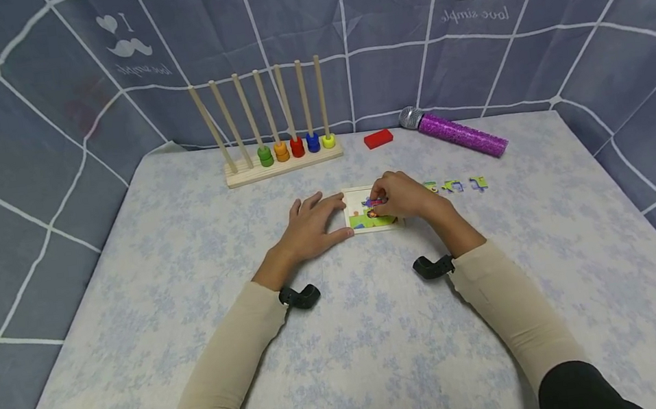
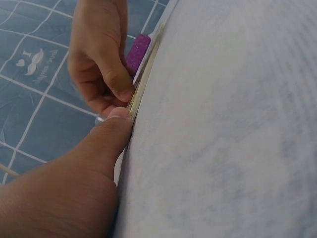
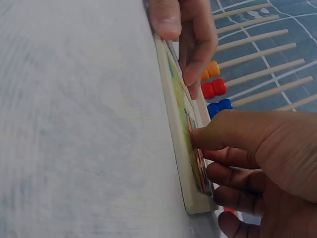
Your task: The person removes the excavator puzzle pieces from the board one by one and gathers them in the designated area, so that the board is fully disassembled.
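A small wooden jigsaw puzzle tray (image 1: 375,229) lies flat, with a colourful green and white picture inside its pale frame. My left hand (image 1: 310,227) rests at the tray's left end, fingers spread, with the thumb at the near corner and the index finger near the far one. Over the tray's right half, my right hand (image 1: 403,196) pinches a puzzle piece (image 3: 199,166) between thumb and fingers, low over the picture. The fingers hide much of that piece. Right of the right hand lie several loose puzzle pieces (image 1: 453,186).
Behind the tray stands a wooden peg rack (image 1: 286,167) with coloured beads on tall pegs. A red block (image 1: 378,138) and a purple glitter microphone (image 1: 462,134) lie at the back right. A blue-grey checked cloth (image 1: 304,21) hangs behind the table.
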Demonstrator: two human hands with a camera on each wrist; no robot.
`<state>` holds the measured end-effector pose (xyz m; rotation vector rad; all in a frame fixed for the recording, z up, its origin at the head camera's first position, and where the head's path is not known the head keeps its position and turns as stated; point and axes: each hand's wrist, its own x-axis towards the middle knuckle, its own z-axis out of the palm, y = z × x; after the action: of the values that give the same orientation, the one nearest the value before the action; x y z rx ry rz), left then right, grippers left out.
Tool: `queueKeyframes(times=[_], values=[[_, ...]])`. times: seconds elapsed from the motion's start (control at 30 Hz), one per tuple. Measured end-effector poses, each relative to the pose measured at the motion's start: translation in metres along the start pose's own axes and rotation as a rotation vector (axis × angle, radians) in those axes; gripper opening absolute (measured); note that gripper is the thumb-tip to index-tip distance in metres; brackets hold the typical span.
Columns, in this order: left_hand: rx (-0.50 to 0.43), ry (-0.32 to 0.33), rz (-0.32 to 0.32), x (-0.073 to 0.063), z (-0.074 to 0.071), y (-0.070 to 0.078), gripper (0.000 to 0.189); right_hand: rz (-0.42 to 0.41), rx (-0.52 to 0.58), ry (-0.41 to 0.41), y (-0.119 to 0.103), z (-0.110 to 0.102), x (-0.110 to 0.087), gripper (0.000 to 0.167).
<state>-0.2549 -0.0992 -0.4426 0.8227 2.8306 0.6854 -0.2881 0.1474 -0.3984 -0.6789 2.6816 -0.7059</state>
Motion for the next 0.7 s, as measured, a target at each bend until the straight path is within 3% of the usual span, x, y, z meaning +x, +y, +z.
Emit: queueKeyframes(times=[0.23,0.7], values=[[-0.009,0.003,0.0,-0.0003,0.0012,-0.0004,0.06,0.038,0.01,0.003,-0.0006,0.0028,-0.0004,0.025],[0.003,-0.004,-0.01,0.0,0.0003,0.0005,0.062,0.013,-0.085,0.016,-0.0031,0.0039,-0.0032,0.029]])
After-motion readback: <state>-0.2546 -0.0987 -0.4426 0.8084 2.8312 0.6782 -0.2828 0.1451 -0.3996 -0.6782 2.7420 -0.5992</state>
